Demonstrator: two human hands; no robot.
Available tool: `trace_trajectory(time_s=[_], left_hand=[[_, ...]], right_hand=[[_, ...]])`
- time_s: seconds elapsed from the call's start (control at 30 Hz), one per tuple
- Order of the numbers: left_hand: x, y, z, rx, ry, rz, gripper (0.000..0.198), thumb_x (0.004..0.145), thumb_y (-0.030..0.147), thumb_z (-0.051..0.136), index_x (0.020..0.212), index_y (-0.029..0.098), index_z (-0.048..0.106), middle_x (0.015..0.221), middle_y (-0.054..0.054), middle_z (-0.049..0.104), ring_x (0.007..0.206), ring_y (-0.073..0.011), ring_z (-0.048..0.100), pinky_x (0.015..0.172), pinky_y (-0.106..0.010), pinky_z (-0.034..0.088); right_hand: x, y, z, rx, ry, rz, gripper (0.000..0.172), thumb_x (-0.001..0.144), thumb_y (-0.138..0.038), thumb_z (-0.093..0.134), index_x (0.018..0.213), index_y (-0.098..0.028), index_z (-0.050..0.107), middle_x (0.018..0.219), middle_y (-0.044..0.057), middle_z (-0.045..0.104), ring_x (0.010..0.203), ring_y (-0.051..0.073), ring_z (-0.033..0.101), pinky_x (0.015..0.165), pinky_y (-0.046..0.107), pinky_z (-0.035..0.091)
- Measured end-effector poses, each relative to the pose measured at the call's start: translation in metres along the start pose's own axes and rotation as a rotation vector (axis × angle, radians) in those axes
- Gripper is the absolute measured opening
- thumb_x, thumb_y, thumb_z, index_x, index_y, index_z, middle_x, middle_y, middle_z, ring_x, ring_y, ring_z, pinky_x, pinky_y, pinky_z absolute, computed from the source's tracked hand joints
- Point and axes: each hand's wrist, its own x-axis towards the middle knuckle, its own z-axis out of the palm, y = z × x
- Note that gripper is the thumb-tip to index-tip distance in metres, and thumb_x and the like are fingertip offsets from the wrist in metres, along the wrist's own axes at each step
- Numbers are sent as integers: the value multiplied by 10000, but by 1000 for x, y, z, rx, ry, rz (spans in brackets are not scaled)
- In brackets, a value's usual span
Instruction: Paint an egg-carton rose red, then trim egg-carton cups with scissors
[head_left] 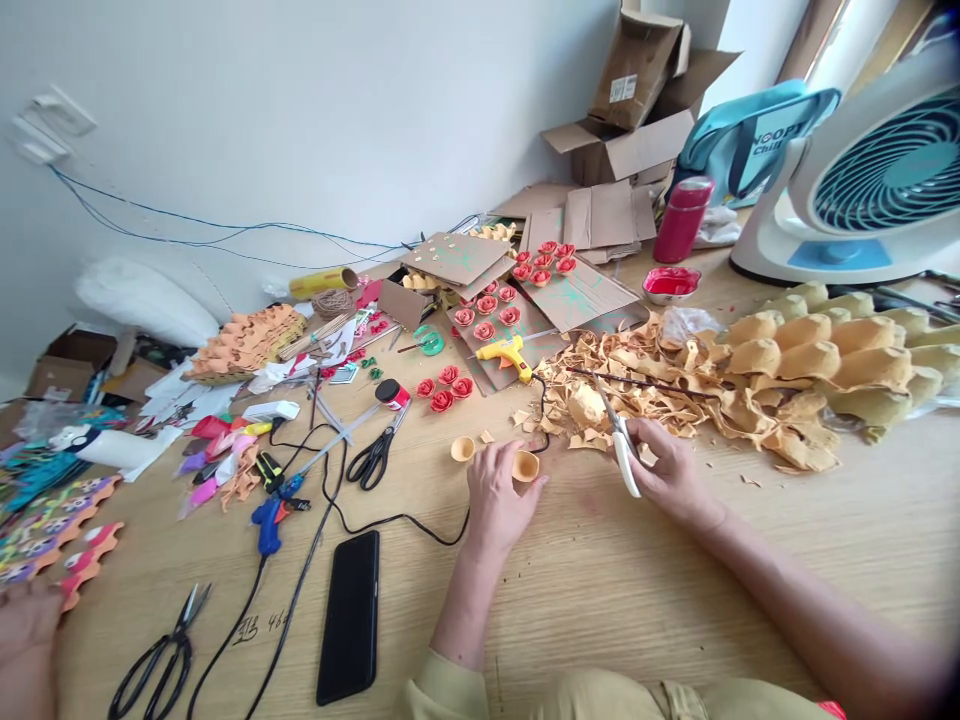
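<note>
Between the thumb and fingers of my left hand [501,492] is a small tan egg-carton cup [526,467], low over the table. Just left of those fingers, a second cup [463,449] rests on the wood with its opening up. White-handled scissors [624,458] are in my right hand [670,470], blades pointing up and away from me toward a heap of torn carton scraps [645,375]. How far the blades are apart is hard to make out.
Red paper roses [442,390], a yellow glue gun [505,352] and black scissors [373,455] lie ahead. A black phone [349,615] and cords are on the left. Egg cartons [825,345] and a fan [855,200] stand right. Another person's hand [30,625] is far left.
</note>
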Motion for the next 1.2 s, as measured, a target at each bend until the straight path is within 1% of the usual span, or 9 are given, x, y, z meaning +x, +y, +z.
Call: trace_trajectory(time_s=[0.13,0.33,0.43,0.53,0.73,0.9,1.03,1.1,1.2], left_hand=[[-2,1,5,22,-14,-27,422,789,183,771,1177,259,623,1149,-83,674,1112,-295,628,970,-480,496],[22,-11,-11,16,95,-56,374,810,154,724,1159,236,618,1111,-89,669,1084,-276,636,967,-442,503],[40,-16,-12,55,10,-144,355,801,138,720,1128,219,608,1132,-85,660,1095,-256,639,959,-401,506],[53,-18,-6,97,-40,-165,350,778,138,743,1096,210,612,1136,-89,665,1097,-265,642,932,-398,497],[61,-15,3,158,-120,-167,345,790,180,756,1101,229,614,1168,-91,692,1110,-269,638,910,-380,458],[65,-26,-17,207,-153,-205,456,853,272,710,1277,233,548,1296,-117,660,1184,-289,613,963,-417,441],[63,-37,-39,285,-196,-232,396,882,155,612,1268,237,579,1324,-109,645,1225,-301,583,982,-439,424],[61,-38,-42,321,-247,-221,389,859,135,620,1232,244,616,1306,-98,659,1225,-316,573,989,-457,406],[62,-36,-37,364,-310,-193,390,818,111,641,1184,244,657,1268,-93,682,1211,-325,565,1019,-479,359]], right_hand=[[1,0,-1,14,21,22,185,931,-314,532,766,-230,521,662,8,565,609,167,495,584,312,408],[3,-5,-3,31,27,-1,204,908,-297,542,722,-232,489,642,-1,545,600,163,476,598,319,395],[4,-7,-6,35,43,-11,193,903,-283,541,726,-234,479,634,-5,526,595,162,464,589,317,388],[6,-7,-9,35,66,-13,193,910,-291,548,737,-236,482,641,-7,525,597,162,466,593,318,394],[8,1,-13,40,123,19,149,931,-285,532,792,-233,517,683,7,572,630,171,511,604,313,417],[7,3,-14,48,124,41,131,919,-273,545,798,-229,523,694,0,565,641,161,504,617,296,414],[7,1,-14,58,119,47,150,920,-291,560,790,-229,518,691,-5,559,643,157,492,619,289,394],[8,0,-13,60,109,39,178,923,-301,562,771,-230,505,680,-8,550,635,155,482,617,288,382],[8,-1,-12,55,91,15,200,918,-294,556,741,-233,485,647,-20,517,607,149,458,613,290,365]])
